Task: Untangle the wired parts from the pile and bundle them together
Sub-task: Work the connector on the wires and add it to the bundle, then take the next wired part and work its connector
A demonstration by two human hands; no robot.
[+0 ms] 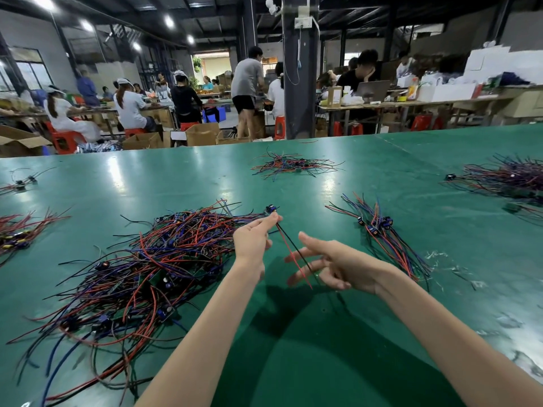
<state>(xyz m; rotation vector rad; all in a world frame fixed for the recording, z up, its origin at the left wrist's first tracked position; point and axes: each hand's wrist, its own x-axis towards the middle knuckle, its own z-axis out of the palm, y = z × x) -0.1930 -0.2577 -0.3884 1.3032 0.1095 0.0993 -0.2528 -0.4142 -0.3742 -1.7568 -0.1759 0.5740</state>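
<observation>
Left hand [254, 240] pinches one wired part [270, 209] just right of the pile [141, 268], right hand [338, 267] further right, fingers spread.

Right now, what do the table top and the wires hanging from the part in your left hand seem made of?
Table top: green, semi-glossy sheet, likely vinyl or rubber; ceiling lights glare off it. Wires below the left hand: red and black plastic-looking insulation, matte, thin and slightly bent.

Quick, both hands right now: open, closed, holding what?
Left hand: pinches a wired part by its wires.
Right hand: open, fingers straight.
</observation>
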